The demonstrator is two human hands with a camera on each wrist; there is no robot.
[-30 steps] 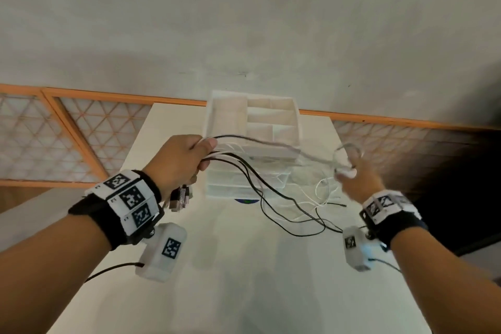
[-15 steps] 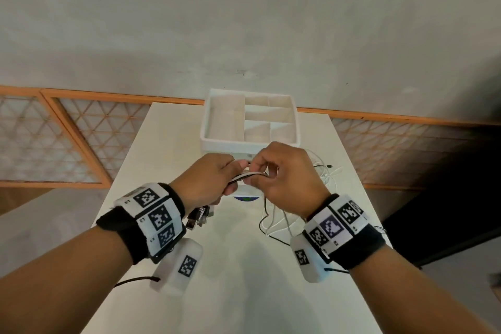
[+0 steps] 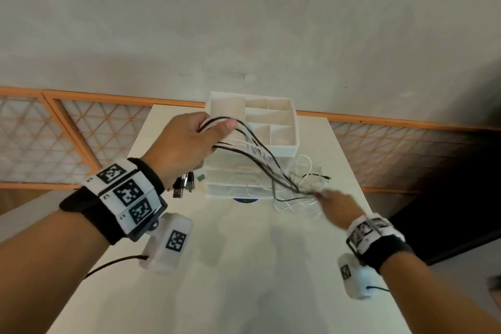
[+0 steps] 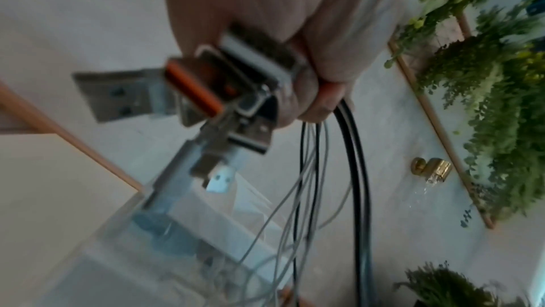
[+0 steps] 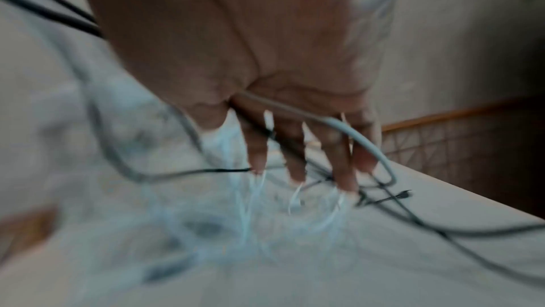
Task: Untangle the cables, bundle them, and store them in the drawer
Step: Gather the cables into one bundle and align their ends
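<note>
My left hand (image 3: 187, 144) grips a bunch of black and white cables (image 3: 260, 154) in its fist, raised in front of the white drawer unit (image 3: 282, 148). Several USB plugs (image 3: 184, 187) hang below that fist; in the left wrist view the plugs (image 4: 206, 93) stick out under the curled fingers (image 4: 321, 93). The strands slope down to the right to my blurred right hand (image 3: 336, 206) low over the table. In the right wrist view its fingers (image 5: 294, 160) are straight and spread, with a grey cable (image 5: 353, 132) lying across them. Loose white loops (image 3: 306, 168) lie beside the unit.
The drawer unit stands at the far end of the white table (image 3: 244, 279), its top tray split into compartments, clear drawers (image 3: 230, 182) below. A blue sticker (image 3: 245, 200) shows at its base. Orange-framed lattice panels (image 3: 67, 138) and a grey wall stand behind.
Half a second ago both hands met on the cables in front of the unit. Since then the right hand has run down and right along the strands, and the left has risen.
</note>
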